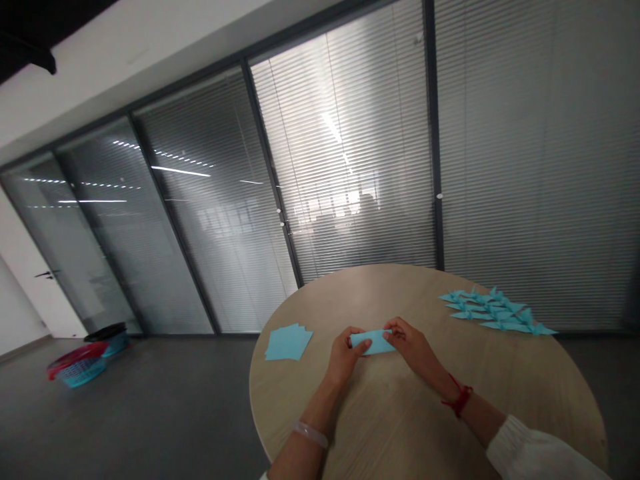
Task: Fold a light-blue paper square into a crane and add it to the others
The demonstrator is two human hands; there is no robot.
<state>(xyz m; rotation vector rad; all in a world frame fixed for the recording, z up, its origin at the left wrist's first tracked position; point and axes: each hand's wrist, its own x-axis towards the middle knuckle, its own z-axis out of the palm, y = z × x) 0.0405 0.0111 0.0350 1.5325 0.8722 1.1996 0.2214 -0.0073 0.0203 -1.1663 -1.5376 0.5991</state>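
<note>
The left hand (pixel 345 357) and right hand (pixel 407 340) close their fingers on a folded light-blue paper strip (pixel 375 342), with a stack of flat light-blue paper squares (pixel 289 343) left unfolded beyond the left fingers and finished light-blue paper cranes (pixel 495 310) laid out beyond the right fingers on the round pale-wood table (pixel 550 400).

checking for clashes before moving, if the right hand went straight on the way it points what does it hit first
The right hand would meet the folded blue paper strip first, which it already touches; just beyond, probably the left hand, though depth is hard to judge.
</note>
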